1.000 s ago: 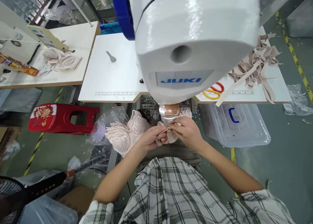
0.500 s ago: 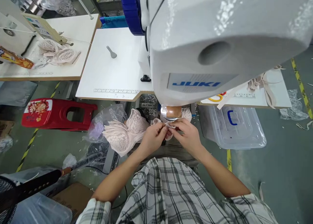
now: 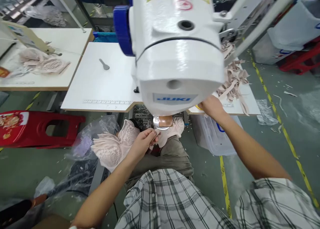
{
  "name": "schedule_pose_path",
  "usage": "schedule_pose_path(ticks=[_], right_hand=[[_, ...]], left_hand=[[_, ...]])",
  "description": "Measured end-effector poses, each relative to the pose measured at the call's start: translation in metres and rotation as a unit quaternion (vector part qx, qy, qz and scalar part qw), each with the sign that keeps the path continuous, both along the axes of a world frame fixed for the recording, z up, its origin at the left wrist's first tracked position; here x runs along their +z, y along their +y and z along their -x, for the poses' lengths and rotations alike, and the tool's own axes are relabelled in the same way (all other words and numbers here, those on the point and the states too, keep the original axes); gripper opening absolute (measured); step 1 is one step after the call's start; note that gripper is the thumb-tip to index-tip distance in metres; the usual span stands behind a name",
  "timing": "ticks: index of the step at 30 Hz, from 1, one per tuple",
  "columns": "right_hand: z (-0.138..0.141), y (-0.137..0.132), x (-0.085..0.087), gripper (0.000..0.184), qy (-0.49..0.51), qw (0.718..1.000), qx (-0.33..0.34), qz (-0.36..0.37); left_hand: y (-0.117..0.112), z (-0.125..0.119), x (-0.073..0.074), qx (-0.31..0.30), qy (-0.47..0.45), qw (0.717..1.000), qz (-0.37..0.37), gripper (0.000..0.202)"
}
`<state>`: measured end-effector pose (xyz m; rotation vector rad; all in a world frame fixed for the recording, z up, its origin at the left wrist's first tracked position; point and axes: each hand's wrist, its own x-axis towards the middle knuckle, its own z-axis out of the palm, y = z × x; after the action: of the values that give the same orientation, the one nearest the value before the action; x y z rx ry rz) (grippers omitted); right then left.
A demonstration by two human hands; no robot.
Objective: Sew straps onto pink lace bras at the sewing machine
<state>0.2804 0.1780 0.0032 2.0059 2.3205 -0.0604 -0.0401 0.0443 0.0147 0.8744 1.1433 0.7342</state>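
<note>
My left hand (image 3: 145, 139) is closed in a pinch on the edge of a pale pink lace bra (image 3: 175, 127), just below the sewing machine's needle area. Part of the bra lies under the machine head (image 3: 175, 79), so I see only some of it. My right hand (image 3: 211, 106) is over the table's front edge, right of the machine head. Its fingertips are partly hidden behind the head, beside a yellow ring-shaped handle (image 3: 198, 107); whether they grip it I cannot tell. A stack of pale pink bra cups (image 3: 111, 149) lies left of my left forearm.
A grey spoon-shaped piece (image 3: 104, 65) lies on the white table (image 3: 100, 86). Pale fabric strips (image 3: 233, 81) are heaped on the right side. Below stands a clear lidded box (image 3: 212, 139). A red stool (image 3: 40, 129) and a plastic bag (image 3: 86, 135) are at the left.
My right hand has left the bra and moved right, up to the table edge by the yellow handle. My left hand still pinches the bra. The view has shifted, showing more of the machine.
</note>
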Motion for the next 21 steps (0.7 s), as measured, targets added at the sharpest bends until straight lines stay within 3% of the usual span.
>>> schedule_pose_path(ticks=[7, 13, 15, 18, 21], right_hand=[[0.005, -0.04, -0.002, 0.04, -0.033, 0.999, -0.03, -0.03], [0.007, -0.049, 0.007, 0.033, -0.028, 0.999, -0.032, -0.015], [0.006, -0.064, 0.013, 0.031, 0.017, 0.998, -0.059, -0.007], [0.014, -0.108, 0.029, 0.032, 0.172, 0.981, -0.088, 0.015], [0.035, -0.159, 0.046, 0.03, 0.295, 0.951, -0.031, 0.092]], left_hand=[[-0.002, 0.0, 0.001, 0.016, -0.06, 0.997, 0.034, 0.042], [-0.005, 0.004, 0.0, 0.005, -0.082, 0.996, 0.038, 0.039], [-0.006, 0.007, -0.001, 0.008, -0.085, 0.996, 0.033, 0.04], [-0.006, 0.01, -0.001, 0.013, -0.085, 0.996, 0.03, 0.039], [-0.006, 0.011, -0.003, 0.001, -0.069, 0.997, 0.034, 0.039]])
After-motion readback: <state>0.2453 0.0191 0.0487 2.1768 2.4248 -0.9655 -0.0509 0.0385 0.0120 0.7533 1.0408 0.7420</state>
